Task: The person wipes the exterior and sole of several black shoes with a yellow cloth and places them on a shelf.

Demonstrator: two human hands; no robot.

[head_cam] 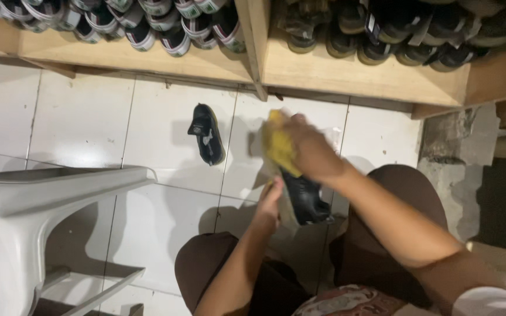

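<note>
Just right of the frame's centre, the right hand (310,151) is closed over a yellow cloth (279,147), its fingers curled down on the fabric and pressing it against the upper end of a black shoe (306,199). The cloth bunches out to the left of the knuckles, bright against the pale floor. Below and slightly left, the left hand (269,203) grips the same shoe from the side, fingers wrapped on its pale sole edge, so the shoe hangs between the two hands above the floor, toe end pointing toward the lower right. Both forearms run down to the bottom edge of the frame, passing over the person's knees in dark brown trousers (382,246).

Left of the hands, near the centre of the frame, a second black shoe (207,133) lies alone on the white floor tiles (83,117), well apart from the held one. In the lower left a white plastic chair (36,199) fills the corner. Along the top of the frame runs a light wooden shelf (346,73), divided by an upright board; rows of dark shoes with pale soles (165,23) stand in the left compartment and more dark shoes (405,35) in the right one. At the right edge a patch of rough grey floor (449,146) meets the tiles.
</note>
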